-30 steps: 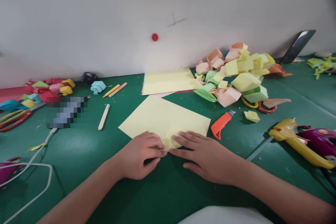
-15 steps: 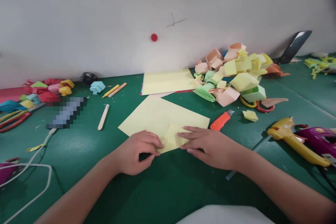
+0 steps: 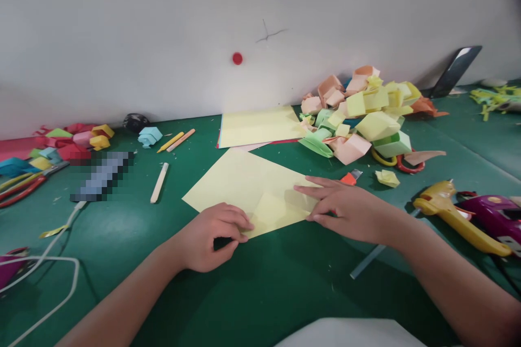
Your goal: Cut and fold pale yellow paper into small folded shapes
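Observation:
A pale yellow sheet of paper (image 3: 236, 179) lies on the green table, its near corner folded over into a smaller flap (image 3: 272, 211). My left hand (image 3: 217, 233) has its fingers curled and its thumb close to them, holding the paper at the left end of the folded edge. At the right end, my right hand (image 3: 345, 206) rests with its fingers stretched out over the paper and its fingertips on the fold. Behind my right hand an orange utility knife (image 3: 350, 178) is partly hidden.
Folded paper pieces (image 3: 366, 114) are heaped at the back right, beside a paper stack (image 3: 260, 124). A yellow glue gun (image 3: 459, 217) and a glue stick (image 3: 368, 260) lie right. Left are a popsicle stick (image 3: 159, 182), scissors (image 3: 32, 184) and a white cable (image 3: 75, 271).
My right hand has slid to the right along the folded edge, uncovering more of the flap and covering part of the utility knife. My left hand has stayed in place.

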Demonstrator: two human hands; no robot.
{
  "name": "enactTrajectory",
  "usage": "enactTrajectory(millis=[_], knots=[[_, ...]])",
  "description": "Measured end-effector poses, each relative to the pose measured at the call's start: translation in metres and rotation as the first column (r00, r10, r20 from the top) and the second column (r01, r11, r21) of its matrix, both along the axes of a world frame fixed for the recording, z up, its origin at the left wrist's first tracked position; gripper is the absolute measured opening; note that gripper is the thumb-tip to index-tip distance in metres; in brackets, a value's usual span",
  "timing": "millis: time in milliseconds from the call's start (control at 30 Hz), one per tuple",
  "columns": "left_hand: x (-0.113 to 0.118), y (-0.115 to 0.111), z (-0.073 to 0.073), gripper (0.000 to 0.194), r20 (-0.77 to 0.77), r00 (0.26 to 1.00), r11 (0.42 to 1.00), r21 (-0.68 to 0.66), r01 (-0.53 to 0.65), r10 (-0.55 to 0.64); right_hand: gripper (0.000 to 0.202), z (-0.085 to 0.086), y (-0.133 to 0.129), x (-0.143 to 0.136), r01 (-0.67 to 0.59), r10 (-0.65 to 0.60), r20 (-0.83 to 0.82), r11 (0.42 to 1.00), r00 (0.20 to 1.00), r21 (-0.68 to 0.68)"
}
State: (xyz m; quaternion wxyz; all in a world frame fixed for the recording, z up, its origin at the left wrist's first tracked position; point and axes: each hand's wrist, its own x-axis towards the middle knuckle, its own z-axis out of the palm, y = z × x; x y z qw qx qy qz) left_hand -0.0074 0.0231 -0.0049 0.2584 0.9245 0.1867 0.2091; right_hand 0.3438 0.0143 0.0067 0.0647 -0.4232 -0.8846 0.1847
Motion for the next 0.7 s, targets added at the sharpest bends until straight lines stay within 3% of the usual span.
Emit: enactTrajectory(millis=[300, 467, 700], knots=[[0.001, -0.001, 0.002, 0.022, -0.01, 1.0, 1.0, 0.013, -0.009, 0.009, 0.034, 0.005, 0.005, 0.011, 0.024, -0.023, 0.007, 0.995, 1.0, -0.092], [0.001, 0.001, -0.003, 0.003, -0.015, 1.0, 0.999, 0.036, -0.008, 0.009, 0.032, 0.003, 0.006, 0.014, 0.043, -0.042, 0.007, 0.99, 0.999, -0.135], [0.003, 0.0, -0.006, 0.009, -0.079, 0.995, 0.997, 0.056, -0.061, 0.065, 0.035, 0.008, 0.009, 0.019, 0.091, -0.089, 0.018, 0.961, 0.996, -0.261]])
